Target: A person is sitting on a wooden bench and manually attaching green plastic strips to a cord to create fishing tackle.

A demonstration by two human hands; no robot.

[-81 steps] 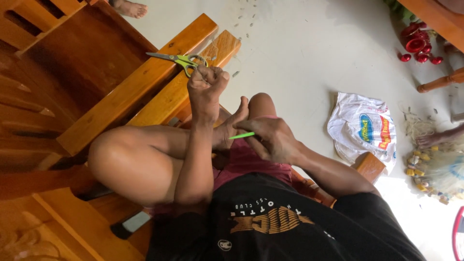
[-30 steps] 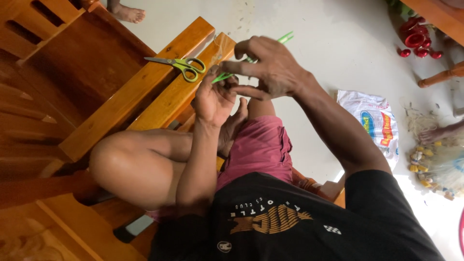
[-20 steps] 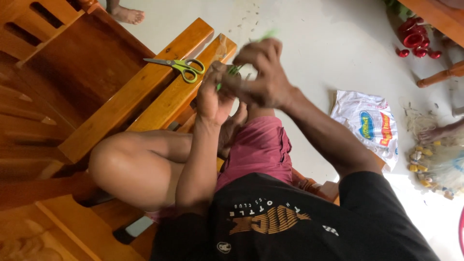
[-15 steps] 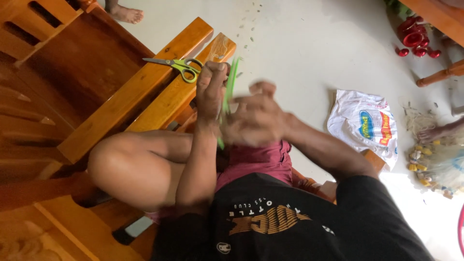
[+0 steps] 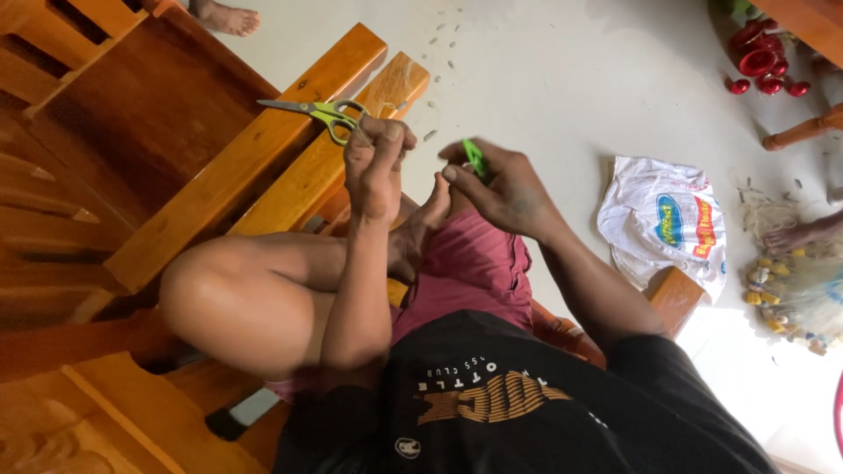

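Head: right hand pinches green strip.

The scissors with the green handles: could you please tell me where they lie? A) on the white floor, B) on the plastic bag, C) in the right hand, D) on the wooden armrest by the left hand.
D: the scissors lie on the wooden armrest, just beside the raised left hand.

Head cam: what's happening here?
A person sits with one knee drawn up beside a wooden bench. The right hand pinches a small green strip between its fingers. The left hand is raised in a loose fist close to the green-handled scissors lying on the bench. A white plastic bag lies on the floor.
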